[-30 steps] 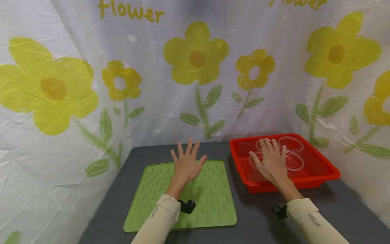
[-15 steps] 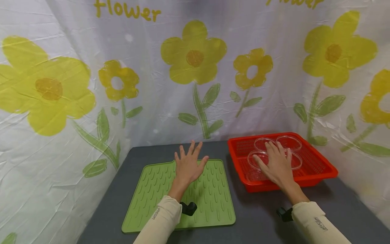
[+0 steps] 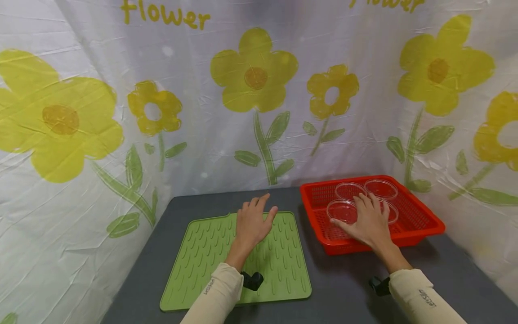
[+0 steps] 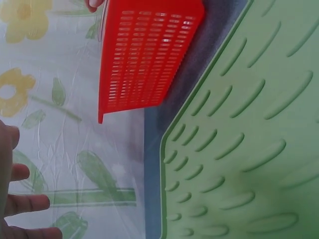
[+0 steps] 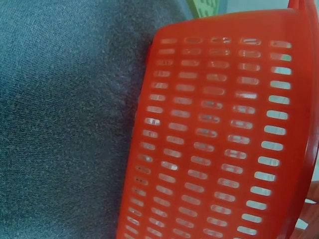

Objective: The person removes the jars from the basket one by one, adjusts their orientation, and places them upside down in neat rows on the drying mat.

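Transparent round dishes (image 3: 341,211) sit in the red basket (image 3: 340,247), right of frame; work on them looks barely begun.
At least four lie there and neither hand grips one, so the handling seems all left to do. The right hand (image 3: 369,226) is over them, fingers spread and slightly bent; the left hand (image 3: 252,226) is relaxed above the green mat (image 3: 279,270), lower centre. Wall cloth (image 3: 186,81) reads "flower" upper left, cropped upper right; print on the sleeves (image 3: 216,294) seems to say "LetsSlim".

Two hands (image 3: 252,222) (image 3: 369,225), four clear dishes (image 3: 341,211) (image 3: 350,191) (image 3: 381,189) (image 3: 392,213), one basket (image 3: 344,247), one mat (image 3: 202,261)
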`<action>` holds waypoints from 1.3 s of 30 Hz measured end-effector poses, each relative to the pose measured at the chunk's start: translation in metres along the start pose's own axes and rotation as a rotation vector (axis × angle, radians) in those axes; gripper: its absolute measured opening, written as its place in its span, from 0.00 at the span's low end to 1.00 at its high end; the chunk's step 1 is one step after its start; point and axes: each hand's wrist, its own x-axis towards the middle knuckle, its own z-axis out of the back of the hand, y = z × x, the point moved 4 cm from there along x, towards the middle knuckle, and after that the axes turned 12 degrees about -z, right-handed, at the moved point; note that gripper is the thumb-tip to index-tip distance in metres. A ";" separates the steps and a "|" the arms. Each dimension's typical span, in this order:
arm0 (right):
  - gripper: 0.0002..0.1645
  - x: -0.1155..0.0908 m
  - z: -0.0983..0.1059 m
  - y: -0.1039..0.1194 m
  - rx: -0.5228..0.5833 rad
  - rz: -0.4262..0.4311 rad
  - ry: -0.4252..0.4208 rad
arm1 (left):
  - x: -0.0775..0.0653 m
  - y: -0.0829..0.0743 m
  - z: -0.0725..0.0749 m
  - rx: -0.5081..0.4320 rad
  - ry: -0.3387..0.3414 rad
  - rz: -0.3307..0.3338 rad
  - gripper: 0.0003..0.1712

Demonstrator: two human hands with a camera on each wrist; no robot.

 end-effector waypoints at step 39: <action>0.58 -0.002 0.009 0.009 0.227 0.033 -0.047 | -0.012 -0.007 0.001 -0.150 -0.203 0.008 0.17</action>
